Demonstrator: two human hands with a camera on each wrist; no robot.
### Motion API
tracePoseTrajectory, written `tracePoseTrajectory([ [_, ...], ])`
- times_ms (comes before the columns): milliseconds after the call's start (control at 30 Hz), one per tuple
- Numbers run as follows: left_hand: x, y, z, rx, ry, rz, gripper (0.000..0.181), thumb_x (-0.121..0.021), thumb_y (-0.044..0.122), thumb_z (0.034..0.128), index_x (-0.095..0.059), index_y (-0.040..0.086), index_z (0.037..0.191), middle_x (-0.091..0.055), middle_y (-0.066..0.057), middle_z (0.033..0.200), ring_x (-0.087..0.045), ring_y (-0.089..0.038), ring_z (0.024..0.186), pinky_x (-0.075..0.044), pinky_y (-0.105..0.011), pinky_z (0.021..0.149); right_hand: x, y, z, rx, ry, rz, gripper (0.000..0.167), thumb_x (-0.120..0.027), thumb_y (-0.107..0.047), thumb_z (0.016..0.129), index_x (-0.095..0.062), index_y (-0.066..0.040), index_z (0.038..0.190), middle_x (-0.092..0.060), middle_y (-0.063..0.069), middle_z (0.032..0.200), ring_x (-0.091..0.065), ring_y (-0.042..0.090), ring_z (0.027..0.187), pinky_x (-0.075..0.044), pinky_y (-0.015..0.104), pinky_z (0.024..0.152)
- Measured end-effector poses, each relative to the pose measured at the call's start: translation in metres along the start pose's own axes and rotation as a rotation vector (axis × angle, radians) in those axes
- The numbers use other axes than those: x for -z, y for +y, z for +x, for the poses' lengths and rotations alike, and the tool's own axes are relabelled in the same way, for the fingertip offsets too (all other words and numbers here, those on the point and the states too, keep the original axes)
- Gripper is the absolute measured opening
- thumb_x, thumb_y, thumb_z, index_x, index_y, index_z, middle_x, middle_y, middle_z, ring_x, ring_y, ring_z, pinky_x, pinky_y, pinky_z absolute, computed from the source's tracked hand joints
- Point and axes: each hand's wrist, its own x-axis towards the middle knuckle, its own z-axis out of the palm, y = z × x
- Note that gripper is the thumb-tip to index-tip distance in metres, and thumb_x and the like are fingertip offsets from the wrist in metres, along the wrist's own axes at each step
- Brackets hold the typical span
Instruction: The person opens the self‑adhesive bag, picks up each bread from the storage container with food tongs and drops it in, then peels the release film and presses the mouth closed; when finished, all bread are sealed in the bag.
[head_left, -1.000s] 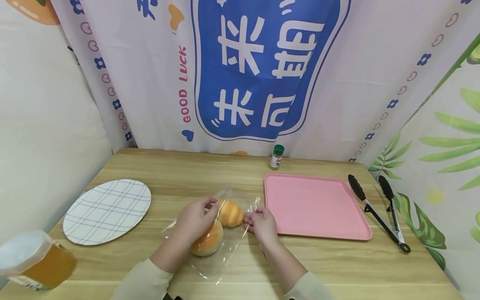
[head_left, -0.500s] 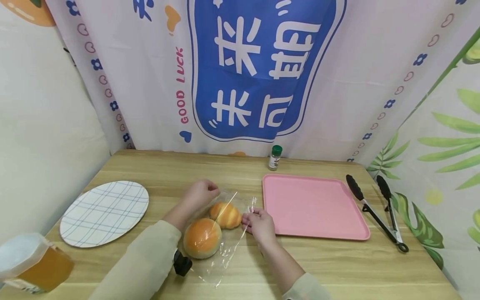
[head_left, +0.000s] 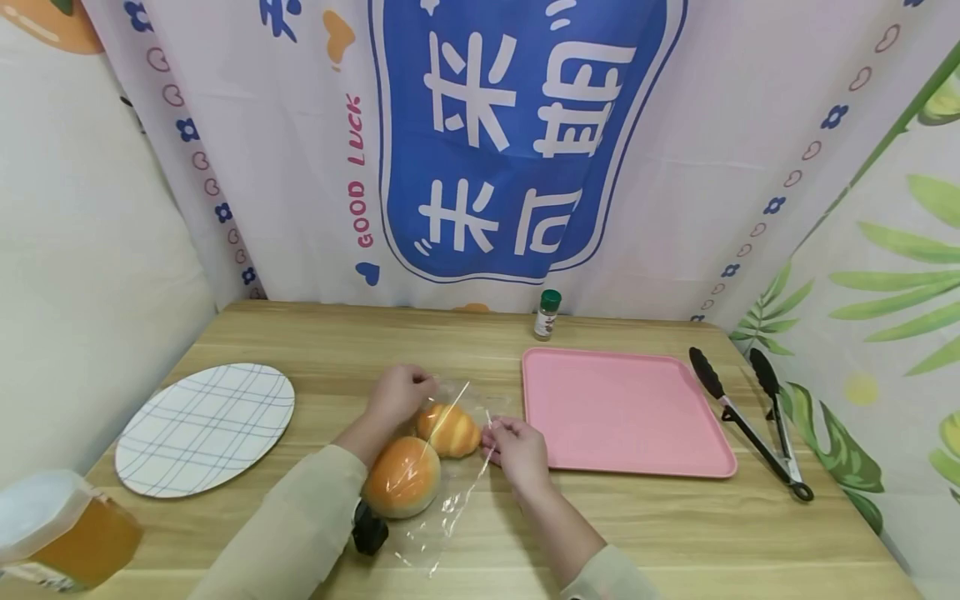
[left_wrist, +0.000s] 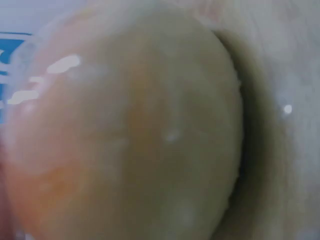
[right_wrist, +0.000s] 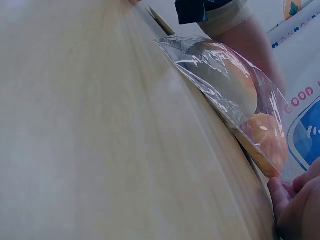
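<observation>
A clear plastic bag (head_left: 459,500) lies mid-table with two breads inside. The round bun (head_left: 402,477), browned on top, sits nearer, and a ridged, croissant-like roll (head_left: 448,430) touches its far side. At the bag's far left corner my left hand (head_left: 401,393) pinches the film. My right hand (head_left: 517,450) pinches the bag's right edge, fingertips close to the roll. The bun (left_wrist: 130,125) fills the left wrist view, blurred, and the left hand is hardly visible there. In the right wrist view, the bag (right_wrist: 220,80) stretches up from the right hand's fingers (right_wrist: 280,195).
A pink tray (head_left: 630,417) lies just right of my right hand, with black-handled tongs (head_left: 757,433) beyond it. A checked oval plate (head_left: 206,429) and a tub of amber contents (head_left: 82,533) are at left. A green-capped spice jar (head_left: 547,317) stands at the back.
My left hand has moved from above the breads to the bag's far left corner, uncovering the bun and roll. The right hand keeps its place at the right edge. The head view shifts slightly.
</observation>
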Motion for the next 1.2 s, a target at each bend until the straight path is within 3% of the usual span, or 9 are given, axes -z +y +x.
tracePoseTrajectory([
  [133, 0.010, 0.002, -0.006, 0.022, 0.029, -0.321, 0.024, -0.060, 0.018, 0.0976, -0.067, -0.005, 0.105, -0.068, -0.008, 0.085, -0.060, -0.012, 0.073, -0.054, -0.024, 0.064, 0.003, -0.007, 0.002, 0.033, 0.032, 0.000, 0.028, -0.054, -0.006, 0.098, -0.058, 0.012, 0.118, -0.067, 0.027, 0.109, -0.068, 0.011, 0.081, -0.062, 0.028, 0.077],
  [233, 0.019, 0.007, -0.014, 0.006, 0.066, -0.519, 0.024, -0.061, 0.014, 0.0972, -0.064, -0.008, 0.105, -0.069, -0.001, 0.082, -0.063, -0.008, 0.072, -0.058, -0.023, 0.069, 0.008, -0.020, 0.002, 0.079, 0.046, 0.003, 0.026, -0.055, -0.008, 0.098, -0.060, 0.011, 0.115, -0.069, 0.022, 0.105, -0.068, 0.010, 0.081, -0.061, 0.027, 0.080],
  [433, 0.035, 0.020, -0.037, -0.066, 0.093, -0.709, 0.017, -0.063, 0.014, 0.0960, -0.068, -0.001, 0.102, -0.073, 0.011, 0.083, -0.067, -0.004, 0.078, -0.058, -0.019, 0.075, 0.018, -0.054, -0.005, 0.200, 0.052, 0.035, 0.024, -0.054, -0.007, 0.099, -0.060, 0.012, 0.112, -0.071, 0.018, 0.105, -0.070, 0.012, 0.088, -0.060, 0.031, 0.087],
  [567, 0.041, 0.029, -0.053, -0.128, 0.104, -0.790, 0.009, -0.063, 0.011, 0.0954, -0.071, 0.011, 0.091, -0.074, 0.014, 0.084, -0.070, -0.003, 0.082, -0.059, -0.019, 0.078, 0.023, -0.074, -0.014, 0.286, 0.042, 0.013, 0.022, -0.054, -0.006, 0.099, -0.062, 0.011, 0.109, -0.072, 0.019, 0.106, -0.071, 0.011, 0.091, -0.060, 0.028, 0.086],
  [667, 0.042, 0.036, -0.063, -0.191, 0.116, -0.828, 0.014, -0.063, 0.009, 0.0952, -0.071, 0.018, 0.087, -0.075, 0.015, 0.085, -0.071, -0.003, 0.085, -0.059, -0.021, 0.082, 0.025, -0.084, -0.022, 0.363, 0.028, 0.002, 0.021, -0.055, -0.006, 0.099, -0.063, 0.011, 0.108, -0.074, 0.009, 0.099, -0.071, 0.007, 0.089, -0.060, 0.024, 0.083],
  [767, 0.042, 0.044, -0.071, -0.278, 0.133, -0.833, 0.016, -0.064, 0.007, 0.0939, -0.074, 0.018, 0.088, -0.075, 0.013, 0.088, -0.071, -0.003, 0.086, -0.059, -0.021, 0.084, 0.026, -0.091, -0.026, 0.449, 0.011, 0.011, 0.021, -0.057, -0.004, 0.097, -0.063, 0.014, 0.108, -0.074, -0.004, 0.092, -0.069, 0.003, 0.086, -0.059, 0.021, 0.083],
  [900, 0.040, 0.051, -0.075, -0.369, 0.160, -0.798, 0.010, -0.066, 0.003, 0.0915, -0.074, 0.002, 0.097, -0.076, 0.012, 0.090, -0.070, -0.003, 0.086, -0.058, -0.021, 0.084, 0.026, -0.095, -0.027, 0.528, 0.001, -0.008, 0.020, -0.060, -0.003, 0.095, -0.064, 0.013, 0.106, -0.073, -0.010, 0.090, -0.068, 0.001, 0.086, -0.058, 0.021, 0.084],
  [1033, 0.035, 0.044, -0.078, -0.347, 0.169, -0.780, 0.012, -0.066, 0.002, 0.0911, -0.072, -0.005, 0.098, -0.076, 0.013, 0.091, -0.069, -0.002, 0.087, -0.058, -0.019, 0.084, 0.030, -0.089, -0.023, 0.512, 0.005, -0.053, 0.019, -0.062, -0.003, 0.094, -0.066, 0.012, 0.104, -0.075, 0.001, 0.096, -0.068, 0.001, 0.089, -0.057, 0.020, 0.087],
  [1200, 0.027, 0.026, -0.080, -0.307, 0.186, -0.857, 0.014, -0.061, 0.003, 0.0948, -0.071, 0.010, 0.090, -0.076, 0.014, 0.090, -0.070, -0.003, 0.086, -0.058, -0.019, 0.084, 0.040, -0.079, -0.016, 0.448, 0.026, -0.062, 0.019, -0.058, -0.002, 0.096, -0.064, 0.013, 0.105, -0.075, 0.010, 0.098, -0.069, 0.003, 0.085, -0.058, 0.020, 0.085],
])
